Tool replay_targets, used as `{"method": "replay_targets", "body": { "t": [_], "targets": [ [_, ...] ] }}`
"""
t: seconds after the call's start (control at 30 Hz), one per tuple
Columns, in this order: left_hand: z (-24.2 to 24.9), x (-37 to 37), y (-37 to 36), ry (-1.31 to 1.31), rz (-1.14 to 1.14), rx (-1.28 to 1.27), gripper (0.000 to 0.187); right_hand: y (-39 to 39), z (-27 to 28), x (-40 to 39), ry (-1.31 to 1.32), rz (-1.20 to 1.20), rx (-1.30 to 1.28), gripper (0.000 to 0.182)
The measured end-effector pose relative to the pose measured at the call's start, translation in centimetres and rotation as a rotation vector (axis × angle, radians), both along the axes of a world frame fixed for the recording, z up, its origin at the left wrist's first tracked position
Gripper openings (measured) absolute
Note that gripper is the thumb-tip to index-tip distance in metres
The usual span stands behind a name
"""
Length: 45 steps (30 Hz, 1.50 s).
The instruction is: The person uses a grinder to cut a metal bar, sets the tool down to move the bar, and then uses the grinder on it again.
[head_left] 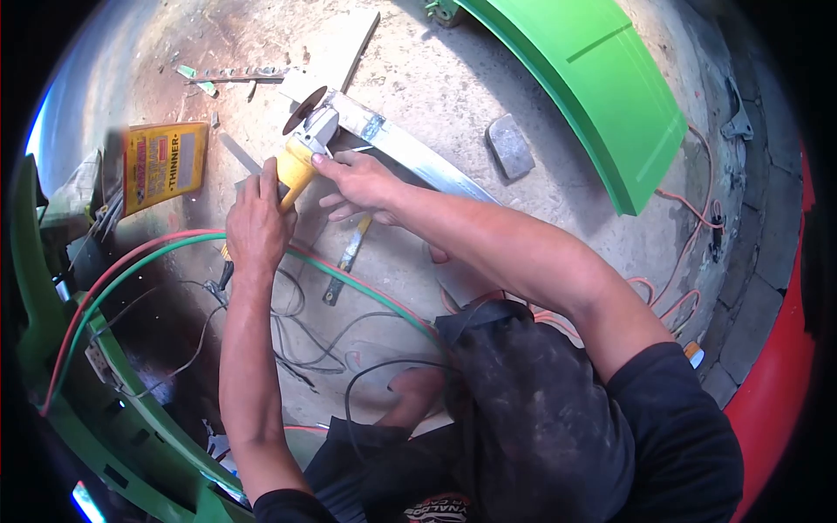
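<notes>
My left hand (pixel 259 218) is wrapped round the yellow body of an angle grinder (pixel 301 171). The grinder's dark disc (pixel 305 111) is tilted up beside the end of a silvery metal bar (pixel 427 159). My right hand (pixel 357 185) reaches in from the right, with one fingertip against the grinder near its grey head and the other fingers apart. Some of the left fingers are hidden behind the tool. Below the right hand, a flat metal strip with a yellow part (pixel 347 261) lies on the concrete floor.
A yellow thinner can (pixel 164 166) stands at left. Red and green hoses (pixel 148 253) and dark cables (pixel 331 327) cross the floor. A grey block (pixel 509 146) lies right of the bar, near a large green panel (pixel 602 87). Green parts (pixel 144 410) line the lower left.
</notes>
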<state>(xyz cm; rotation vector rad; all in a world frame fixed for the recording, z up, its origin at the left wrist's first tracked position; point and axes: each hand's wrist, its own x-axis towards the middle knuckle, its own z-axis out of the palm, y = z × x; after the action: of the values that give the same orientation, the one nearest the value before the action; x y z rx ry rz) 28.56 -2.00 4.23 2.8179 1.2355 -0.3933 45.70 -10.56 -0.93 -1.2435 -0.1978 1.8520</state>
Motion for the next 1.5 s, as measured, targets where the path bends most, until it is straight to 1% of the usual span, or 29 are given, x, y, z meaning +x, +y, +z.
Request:
{"method": "replay_targets", "body": {
  "t": [0.03, 0.07, 0.27, 0.37, 0.43, 0.63, 0.8, 0.97, 1.07, 1.13, 1.33, 1.5],
  "targets": [
    [0.2, -0.3, -0.2, 0.003, 0.004, 0.002, 0.087, -0.2, 0.0, -0.5, 0.011, -0.034, -0.003, 0.076],
    [0.4, -0.5, -0.4, 0.024, 0.016, -0.016, 0.088, -0.2, -0.3, -0.9, 0.016, -0.027, 0.0, 0.076],
    [0.5, -0.6, -1.0, 0.033, 0.03, -0.032, 0.089, -0.7, -0.5, -1.1, 0.003, -0.016, -0.005, 0.078],
    [0.5, 0.1, -0.9, 0.023, 0.033, -0.023, 0.089, -0.3, -1.3, -0.7, 0.0, -0.028, 0.033, 0.08],
    [0.5, 0.6, -0.7, 0.02, 0.036, -0.024, 0.088, -0.1, -1.3, -0.5, -0.03, -0.051, 0.005, 0.081],
    [0.0, 1.1, -0.3, 0.018, 0.005, -0.023, 0.088, -0.2, -0.8, 0.3, -0.028, -0.023, -0.024, 0.084],
    [0.6, 1.4, -0.2, 0.024, -0.006, -0.046, 0.088, -0.2, -0.8, 0.3, -0.034, -0.048, -0.024, 0.083],
    [0.0, 1.2, 0.1, 0.001, -0.018, -0.033, 0.088, -0.2, -1.5, 0.2, -0.026, -0.068, 0.002, 0.084],
    [0.1, 1.3, 0.1, 0.005, -0.013, -0.037, 0.087, -0.3, -1.2, 0.5, -0.034, -0.069, -0.012, 0.083],
    [0.2, 1.5, 0.0, 0.013, -0.01, -0.036, 0.087, -0.4, -0.5, 0.8, -0.031, -0.029, 0.017, 0.083],
    [0.0, 2.0, 0.3, 0.021, -0.015, -0.028, 0.087, -0.3, -0.1, 1.1, -0.038, -0.053, -0.021, 0.082],
    [0.0, 2.2, 0.5, 0.023, -0.032, -0.03, 0.088, -0.4, -0.3, 1.2, -0.028, -0.059, -0.005, 0.082]
  ]
}}
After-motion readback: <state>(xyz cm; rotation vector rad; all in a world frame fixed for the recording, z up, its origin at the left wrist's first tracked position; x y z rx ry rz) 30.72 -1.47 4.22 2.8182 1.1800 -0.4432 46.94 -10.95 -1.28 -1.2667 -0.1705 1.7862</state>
